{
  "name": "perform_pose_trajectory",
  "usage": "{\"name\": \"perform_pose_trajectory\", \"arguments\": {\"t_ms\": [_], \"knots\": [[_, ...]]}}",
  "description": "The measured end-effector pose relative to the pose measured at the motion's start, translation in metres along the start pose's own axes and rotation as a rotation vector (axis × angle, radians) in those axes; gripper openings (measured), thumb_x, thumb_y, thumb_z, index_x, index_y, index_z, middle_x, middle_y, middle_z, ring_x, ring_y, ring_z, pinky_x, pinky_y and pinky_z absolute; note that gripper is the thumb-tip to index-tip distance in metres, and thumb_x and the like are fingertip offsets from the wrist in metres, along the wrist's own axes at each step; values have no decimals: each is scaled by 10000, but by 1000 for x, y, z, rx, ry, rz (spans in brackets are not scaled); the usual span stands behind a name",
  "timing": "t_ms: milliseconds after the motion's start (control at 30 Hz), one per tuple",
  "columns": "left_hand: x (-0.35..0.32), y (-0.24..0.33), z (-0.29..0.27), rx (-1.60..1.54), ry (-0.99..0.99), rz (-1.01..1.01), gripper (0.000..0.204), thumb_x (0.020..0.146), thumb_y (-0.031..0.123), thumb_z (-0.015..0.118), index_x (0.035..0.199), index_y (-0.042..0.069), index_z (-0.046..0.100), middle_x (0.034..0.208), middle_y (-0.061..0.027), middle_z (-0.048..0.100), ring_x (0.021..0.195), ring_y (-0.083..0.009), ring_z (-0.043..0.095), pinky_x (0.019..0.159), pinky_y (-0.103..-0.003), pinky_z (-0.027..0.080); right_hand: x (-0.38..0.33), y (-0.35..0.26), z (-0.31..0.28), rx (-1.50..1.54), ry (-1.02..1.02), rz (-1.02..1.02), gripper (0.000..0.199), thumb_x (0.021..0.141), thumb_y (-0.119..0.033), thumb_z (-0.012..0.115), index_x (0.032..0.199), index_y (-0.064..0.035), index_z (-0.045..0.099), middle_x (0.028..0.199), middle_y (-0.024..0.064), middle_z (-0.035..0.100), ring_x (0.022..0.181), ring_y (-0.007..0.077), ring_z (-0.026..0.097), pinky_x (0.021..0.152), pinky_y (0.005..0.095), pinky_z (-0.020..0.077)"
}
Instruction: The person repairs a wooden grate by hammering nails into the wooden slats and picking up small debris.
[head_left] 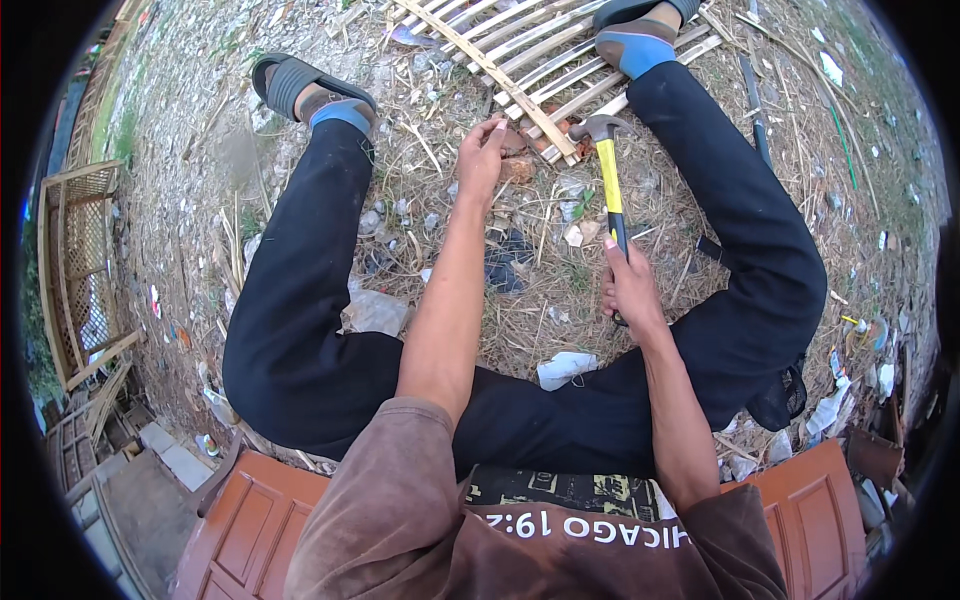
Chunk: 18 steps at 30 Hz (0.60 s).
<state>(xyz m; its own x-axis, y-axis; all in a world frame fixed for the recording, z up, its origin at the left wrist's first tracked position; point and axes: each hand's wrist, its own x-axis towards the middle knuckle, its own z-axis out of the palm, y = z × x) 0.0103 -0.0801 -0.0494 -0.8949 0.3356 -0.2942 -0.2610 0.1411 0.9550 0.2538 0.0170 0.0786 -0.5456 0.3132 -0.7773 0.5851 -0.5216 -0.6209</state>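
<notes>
My right hand (632,288) is wrapped round the black lower grip of a claw hammer (608,175) with a yellow and black handle. Its metal head is up beside the near corner of a panel of thin wooden slats (490,68), close to my right shin. At that same corner, just to its left, is my left hand (482,160), fingers pinched together. What they hold, if anything, is too small to make out. The panel lies on the ground between my feet, with a reddish piece of brick (517,168) by its near end.
I sit on a reddish-brown panelled wooden board (255,520), legs spread. Dry grass, stones and litter cover the ground, including a white crumpled scrap (567,370). A dark flat bar (753,105) lies beyond my right leg. A wooden lattice frame (85,270) stands far left.
</notes>
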Motion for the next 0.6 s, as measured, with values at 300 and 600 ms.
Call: {"name": "perform_pose_trajectory", "arguments": {"t_ms": [300,600], "knots": [[2,-1,4,-398,32,-73,227,1016,222,538,1086,24,624,937,-31,654,729,-65,566,669,-213,480,14,12,-7,-296,57,-172,376,1033,-419,472,933,-59,518,565,-23,400,442,74,413,412,261,353],[-6,2,-1,-489,74,-87,241,1039,240,481,1049,28,597,888,-34,634,697,-79,582,644,-218,475,10,1,-5,-38,130,-410,407,1012,-432,518,920,-36,538,606,1,452,485,87,420,455,283,373]]}}
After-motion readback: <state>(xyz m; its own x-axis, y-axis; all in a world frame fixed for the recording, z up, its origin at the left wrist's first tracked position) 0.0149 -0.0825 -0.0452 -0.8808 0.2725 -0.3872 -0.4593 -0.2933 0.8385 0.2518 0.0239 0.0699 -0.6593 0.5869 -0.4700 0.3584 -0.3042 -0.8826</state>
